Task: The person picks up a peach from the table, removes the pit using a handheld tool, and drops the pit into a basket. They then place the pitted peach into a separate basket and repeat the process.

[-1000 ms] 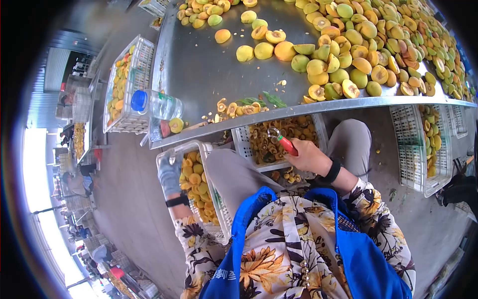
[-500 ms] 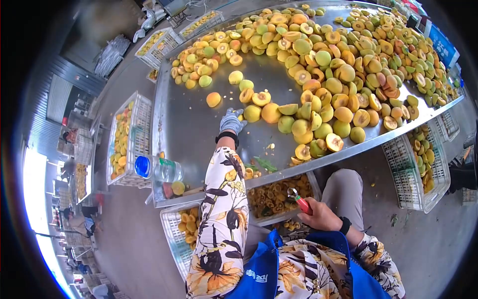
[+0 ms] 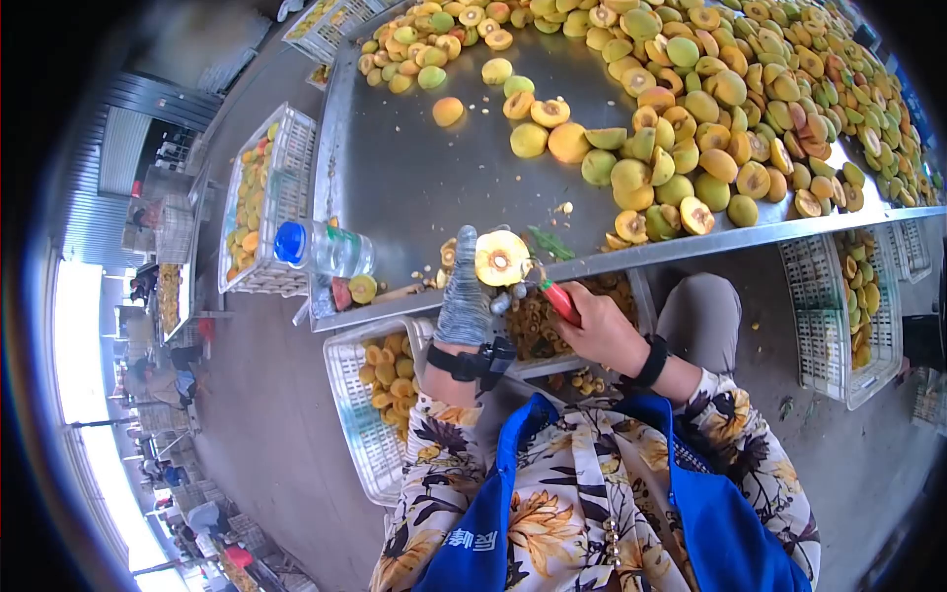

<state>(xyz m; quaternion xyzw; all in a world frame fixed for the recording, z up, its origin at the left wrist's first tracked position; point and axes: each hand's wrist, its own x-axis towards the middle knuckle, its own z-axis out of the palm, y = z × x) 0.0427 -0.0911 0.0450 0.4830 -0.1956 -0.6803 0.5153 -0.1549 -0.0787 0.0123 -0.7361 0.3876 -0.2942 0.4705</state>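
Note:
My left hand (image 3: 468, 298), in a grey glove, holds a halved yellow fruit (image 3: 502, 259) with its cut face and pit turned up, just over the table's front edge. The red handle of a small metal-tipped tool (image 3: 562, 302) is in the closed fingers of my right hand (image 3: 604, 331). The tool's tip is at the right side of the fruit half; its exact contact is hard to make out. Behind my hands, whole and halved fruits (image 3: 715, 84) are heaped on the metal table (image 3: 424, 178).
A bottle with a blue cap (image 3: 340, 251) lies at the table's left corner. White crates of fruit stand at the left (image 3: 303, 148), below the table (image 3: 360, 434) and at the right (image 3: 822, 345). A crate of small dark yellow pieces (image 3: 621, 296) is under the front edge.
My left hand has come back from the middle of the table with a fruit half. My right hand has raised the tool to it. The view has shifted.

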